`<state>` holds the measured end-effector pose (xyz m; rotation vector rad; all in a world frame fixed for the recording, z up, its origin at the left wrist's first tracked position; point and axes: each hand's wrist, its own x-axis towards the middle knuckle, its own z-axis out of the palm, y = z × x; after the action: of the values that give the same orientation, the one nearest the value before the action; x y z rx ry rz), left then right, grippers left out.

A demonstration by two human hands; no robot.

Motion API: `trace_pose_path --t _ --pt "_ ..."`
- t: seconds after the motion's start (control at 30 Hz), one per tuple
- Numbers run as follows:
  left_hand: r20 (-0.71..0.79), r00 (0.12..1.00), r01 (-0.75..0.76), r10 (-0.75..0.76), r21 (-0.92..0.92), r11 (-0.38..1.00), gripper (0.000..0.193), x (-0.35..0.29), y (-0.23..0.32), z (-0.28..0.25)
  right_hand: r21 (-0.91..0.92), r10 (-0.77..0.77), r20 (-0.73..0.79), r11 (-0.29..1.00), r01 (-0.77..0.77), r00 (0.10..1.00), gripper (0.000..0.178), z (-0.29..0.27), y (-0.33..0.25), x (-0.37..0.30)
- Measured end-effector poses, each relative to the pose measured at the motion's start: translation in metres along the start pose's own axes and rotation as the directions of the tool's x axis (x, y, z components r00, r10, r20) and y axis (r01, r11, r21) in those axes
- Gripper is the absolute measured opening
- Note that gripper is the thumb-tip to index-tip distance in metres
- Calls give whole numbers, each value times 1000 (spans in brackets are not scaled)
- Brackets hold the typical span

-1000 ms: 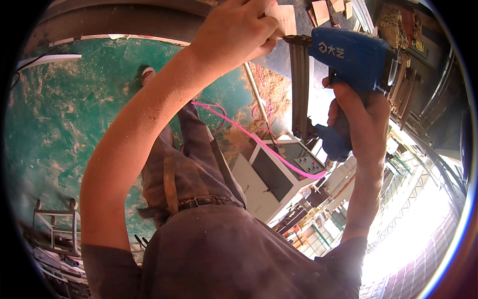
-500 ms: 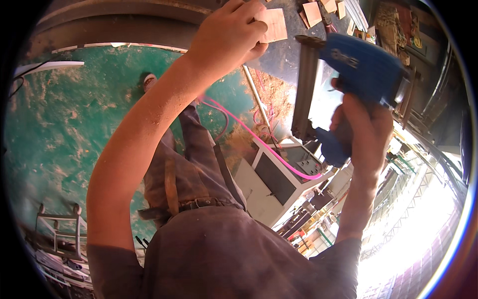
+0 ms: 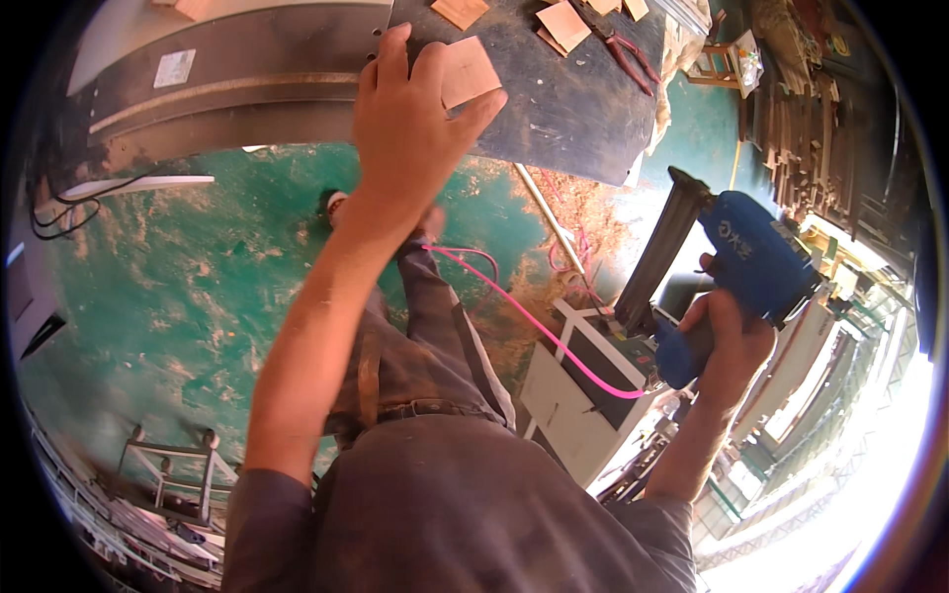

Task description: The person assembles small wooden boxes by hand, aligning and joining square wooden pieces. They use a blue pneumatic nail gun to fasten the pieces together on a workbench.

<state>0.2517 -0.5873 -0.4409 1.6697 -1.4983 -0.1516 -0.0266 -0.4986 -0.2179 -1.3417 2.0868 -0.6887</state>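
My left hand [image 3: 410,119] is over the dark work table [image 3: 554,109], its fingers and thumb spread. A small square wooden piece [image 3: 468,73] lies between the thumb and forefinger, close against them; the fingers do not wrap round it. Off to the right, my right hand [image 3: 730,336] grips the handle of a blue nail gun [image 3: 756,257], held in the air beyond the table's edge. The gun's long dark magazine [image 3: 662,247] slants toward the lower left. A pink air hose [image 3: 539,326] runs from the gun's base across to my legs.
More small wooden squares [image 3: 564,27] and red-handled pincers [image 3: 630,61] lie on the table. Below it, a white cabinet [image 3: 578,405] stands near sawdust [image 3: 578,203] on the green floor [image 3: 198,267]. A wheeled metal frame [image 3: 178,465] stands at the lower left.
My left fingers have spread from their hold on the wooden square, which now lies on the table. My right hand has drawn the nail gun downward and right, away from the table.
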Motion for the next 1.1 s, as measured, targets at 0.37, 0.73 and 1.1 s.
trace_pose_path --t 0.37,0.73,1.1 --pt "229 972 57 -45 -46 997 61 12 28 31 205 132 41 969 -138 990 30 -25 52 -15" --pt "426 869 -212 250 -135 968 45 26 -5 17 113 73 92 990 -83 993 27 -14 38 15" --pt "190 874 -403 448 -233 885 22 17 -4 17 -121 -97 283 983 136 954 20 52 -30 46"
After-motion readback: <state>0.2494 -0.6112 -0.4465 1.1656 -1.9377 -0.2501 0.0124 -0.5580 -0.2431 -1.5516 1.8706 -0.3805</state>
